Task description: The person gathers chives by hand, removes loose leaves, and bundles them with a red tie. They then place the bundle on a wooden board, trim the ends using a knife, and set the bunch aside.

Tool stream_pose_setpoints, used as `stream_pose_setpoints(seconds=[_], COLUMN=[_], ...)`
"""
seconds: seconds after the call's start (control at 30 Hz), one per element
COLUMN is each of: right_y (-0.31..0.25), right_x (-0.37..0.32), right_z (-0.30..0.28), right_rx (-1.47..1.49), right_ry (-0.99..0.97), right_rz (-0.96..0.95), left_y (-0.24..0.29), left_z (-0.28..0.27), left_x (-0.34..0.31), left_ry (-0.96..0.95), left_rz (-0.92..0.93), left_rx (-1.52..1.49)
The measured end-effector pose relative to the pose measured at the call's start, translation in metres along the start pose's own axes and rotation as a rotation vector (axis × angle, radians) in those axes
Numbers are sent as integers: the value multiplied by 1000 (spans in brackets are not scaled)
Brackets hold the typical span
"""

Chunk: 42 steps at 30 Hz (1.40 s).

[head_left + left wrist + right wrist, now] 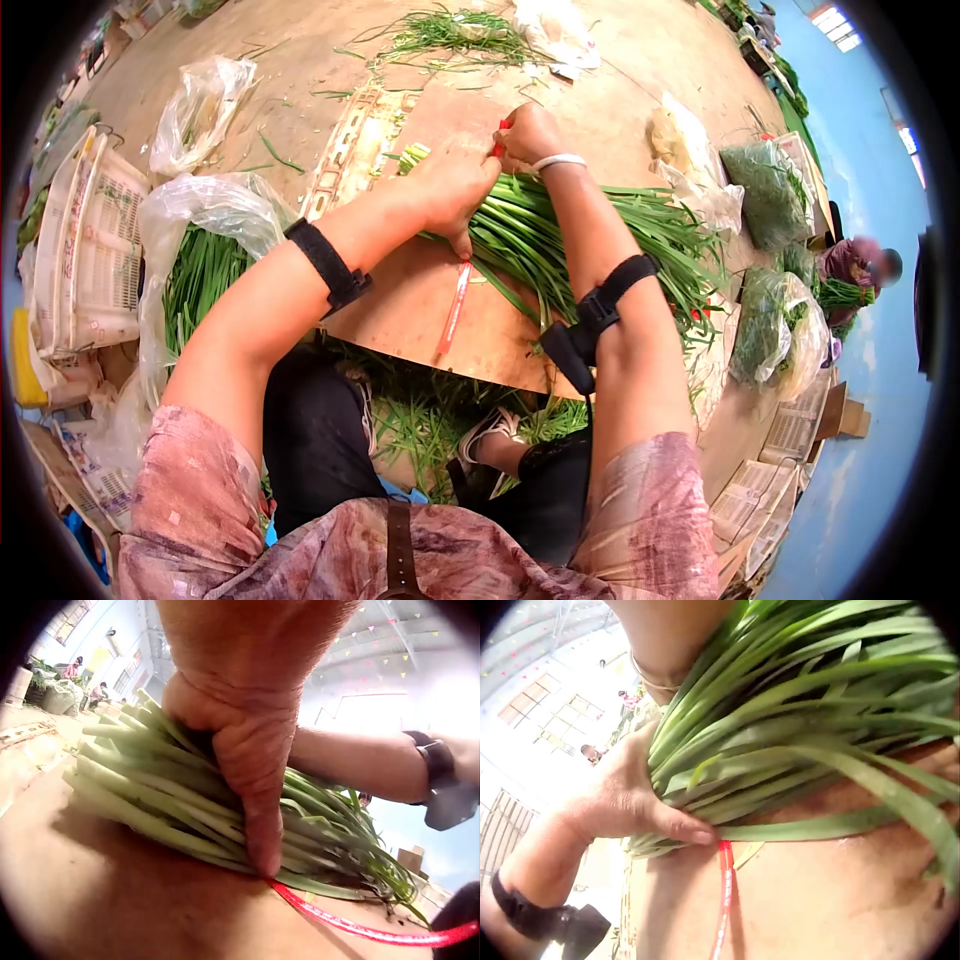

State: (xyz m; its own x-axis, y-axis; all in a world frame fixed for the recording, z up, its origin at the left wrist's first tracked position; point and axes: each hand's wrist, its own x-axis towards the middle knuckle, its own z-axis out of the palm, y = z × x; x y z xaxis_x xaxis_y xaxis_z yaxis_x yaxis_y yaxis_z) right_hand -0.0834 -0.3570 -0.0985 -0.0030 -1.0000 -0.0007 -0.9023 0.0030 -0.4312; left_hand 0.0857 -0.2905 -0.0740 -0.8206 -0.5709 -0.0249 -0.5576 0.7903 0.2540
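Observation:
A bundle of long green leafy stalks lies across a brown board, pale cut ends toward the upper left. My left hand grips it near those ends, thumb on the near side over a red printed strip. The left wrist view shows this left hand with its thumb tip on the red strip beneath the bundle. At the far side, my right hand pinches the strip's other part. Leaves mostly hide that hand in the right wrist view; the left hand shows there.
Left of the board are a clear bag of greens and stacked white crates. More bagged greens stand on the right, near another person. Loose greens lie beyond the board; trimmings cover the floor between the feet.

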Motion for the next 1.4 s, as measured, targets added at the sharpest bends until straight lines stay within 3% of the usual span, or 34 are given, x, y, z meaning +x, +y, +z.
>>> stream_pose_setpoints(seconds=[0.1,0.17,0.23,0.3,0.33,0.43,0.47,0.57,0.63,0.7,0.83,0.9,0.97,1.03,1.07,1.1,1.17,1.2,1.3,1.4], right_y=[1,-9,-12,-19,-25,-33,-32,-46,-61,-67,-55,-55,-57,-65,-64,-61,-45,-45,-45,-40], right_x=[-9,-38,-71,-100,-110,-120,-125,-145,-177,-225,-265,-263,-236,-214,-202,-193,-174,-169,-168,-165], right_z=[-7,-30,-38,-32,-29,-20,-17,-23,-30,-25,24,32,33,19,11,3,9,7,4,7], right_rx=[224,281,185,0,-104,-314,-309,-376,-281,-221,-120,-105,-13,147,233,319,639,726,694,616], right_ry=[151,72,207,316,351,363,359,354,639,202,-51,-6,274,511,540,565,494,479,401,397], right_rz=[-1,48,-299,-482,-560,-678,-670,-533,-559,-342,-445,-423,-573,-498,-376,-253,5,14,114,102], left_y=[-1,-2,-2,-3,-4,-8,-9,-7,-9,-5,-5,-4,-6,-7,-8,-8,-8,-7,-13,-1], left_z=[3,5,10,15,19,20,18,13,16,11,10,11,8,9,8,5,-9,-19,-14,-7], left_x=[-2,-5,-8,-9,-12,-10,-9,-6,-5,-7,-7,-5,-6,-5,-2,-1,-2,-1,-1,-9], left_ry=[89,103,163,277,385,362,261,212,242,215,213,183,161,148,83,87,-104,-235,-227,-48], left_rz=[31,44,-17,22,49,113,79,91,88,71,70,58,33,54,32,32,8,-20,44,83], left_rx=[28,11,-63,-69,-69,-41,-89,-32,-45,-63,-39,-44,-37,-123,-122,-123,-202,-228,-303,-113])
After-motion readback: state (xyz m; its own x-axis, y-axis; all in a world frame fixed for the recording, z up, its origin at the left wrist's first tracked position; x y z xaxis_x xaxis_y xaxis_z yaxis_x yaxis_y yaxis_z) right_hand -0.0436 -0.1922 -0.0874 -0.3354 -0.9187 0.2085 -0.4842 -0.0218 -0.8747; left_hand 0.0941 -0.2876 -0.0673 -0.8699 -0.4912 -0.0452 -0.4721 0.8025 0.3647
